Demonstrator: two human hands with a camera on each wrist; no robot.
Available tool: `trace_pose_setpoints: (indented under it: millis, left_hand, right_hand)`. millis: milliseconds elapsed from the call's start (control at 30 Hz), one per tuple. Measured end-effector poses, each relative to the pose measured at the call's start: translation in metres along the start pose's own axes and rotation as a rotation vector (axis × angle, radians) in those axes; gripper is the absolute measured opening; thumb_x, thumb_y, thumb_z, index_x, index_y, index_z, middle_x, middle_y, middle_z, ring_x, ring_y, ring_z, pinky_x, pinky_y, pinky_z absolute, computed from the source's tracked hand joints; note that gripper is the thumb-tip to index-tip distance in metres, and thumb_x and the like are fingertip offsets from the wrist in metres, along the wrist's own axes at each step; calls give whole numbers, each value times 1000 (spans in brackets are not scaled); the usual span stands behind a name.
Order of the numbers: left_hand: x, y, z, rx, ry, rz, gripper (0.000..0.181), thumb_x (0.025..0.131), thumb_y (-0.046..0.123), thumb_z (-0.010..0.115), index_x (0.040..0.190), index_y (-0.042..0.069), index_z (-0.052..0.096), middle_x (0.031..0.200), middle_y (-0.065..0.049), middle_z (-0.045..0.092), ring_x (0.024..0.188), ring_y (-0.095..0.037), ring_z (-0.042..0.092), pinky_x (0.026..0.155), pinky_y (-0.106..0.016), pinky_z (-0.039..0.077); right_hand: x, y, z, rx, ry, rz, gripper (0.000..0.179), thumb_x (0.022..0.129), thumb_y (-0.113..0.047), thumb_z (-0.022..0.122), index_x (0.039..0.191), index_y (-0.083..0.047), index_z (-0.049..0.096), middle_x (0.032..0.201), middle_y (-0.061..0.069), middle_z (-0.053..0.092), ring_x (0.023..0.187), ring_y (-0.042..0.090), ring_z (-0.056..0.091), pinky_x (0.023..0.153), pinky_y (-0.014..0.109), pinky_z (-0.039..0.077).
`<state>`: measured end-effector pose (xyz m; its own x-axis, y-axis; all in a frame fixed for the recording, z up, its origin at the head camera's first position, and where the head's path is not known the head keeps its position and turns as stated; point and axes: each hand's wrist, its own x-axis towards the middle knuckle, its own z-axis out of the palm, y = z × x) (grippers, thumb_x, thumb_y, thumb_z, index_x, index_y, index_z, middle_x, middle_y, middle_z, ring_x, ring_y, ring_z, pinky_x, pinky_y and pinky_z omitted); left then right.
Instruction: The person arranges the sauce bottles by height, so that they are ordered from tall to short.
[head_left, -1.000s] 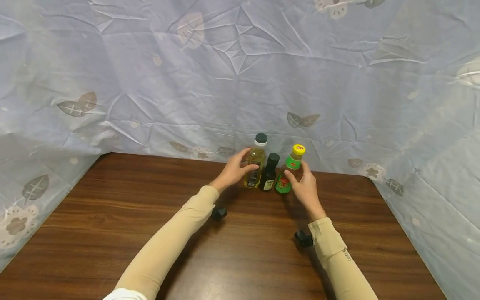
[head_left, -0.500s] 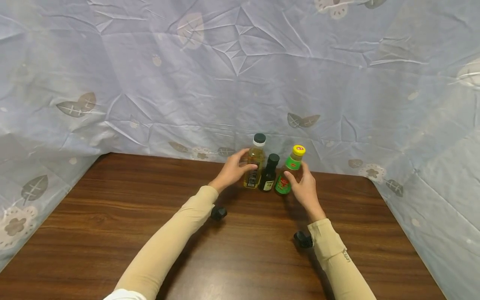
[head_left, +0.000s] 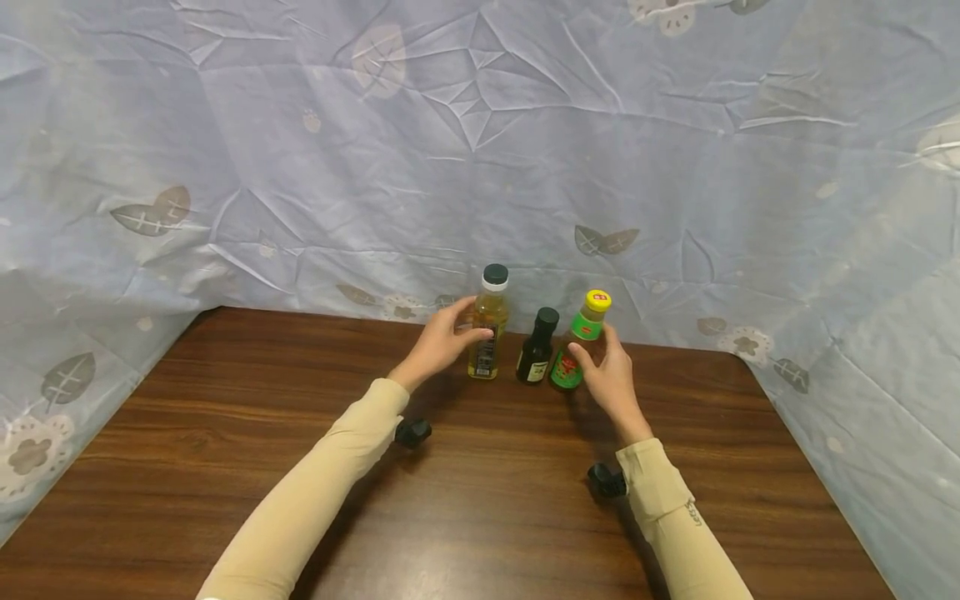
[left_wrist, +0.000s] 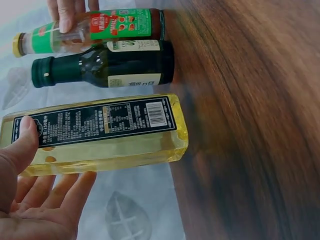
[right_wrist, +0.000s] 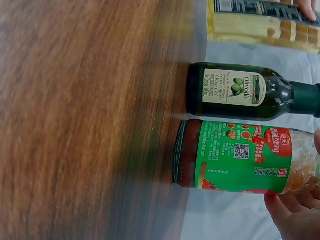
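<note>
Spanning the oil bottle [head_left: 483, 358] between thumb and fingers, your left hand [head_left: 441, 342] is opened only to that bottle's width; the thumb [left_wrist: 26, 137] lies on the labelled face and the fingers go round the far side, a hold that probably keeps so tall a bottle from tipping. Your right hand [head_left: 613, 379] grips the sauce bottle [head_left: 567, 369] likewise, above most of its green label, likely because the narrower upper part suits the fingers better. Both bottles are upright near the back of the bench [head_left: 480, 508]; whether the oil bottle's base touches the wood you cannot tell. Between them stands the dark olive oil bottle [head_left: 534, 358], held by neither hand, just beside the sauce and apart from the oil, presumably steady on its own flat base.
</note>
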<state>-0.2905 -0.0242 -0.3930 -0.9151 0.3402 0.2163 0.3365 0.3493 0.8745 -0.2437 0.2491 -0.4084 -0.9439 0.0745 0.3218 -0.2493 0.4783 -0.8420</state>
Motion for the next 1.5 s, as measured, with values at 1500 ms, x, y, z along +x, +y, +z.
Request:
trace_pose_setpoints:
  millis: [1500]
  left_hand:
    - [-142,-12,-103,117,86,13,59,89,11,74,140,-3,49,129,-23,59,113,-36,61,91,-45,55]
  right_hand:
    - [-1,-1,-1,-20,-5,6,58,96,-15,66,143,3,36,135,26,50,125,41,51,102,49,47]
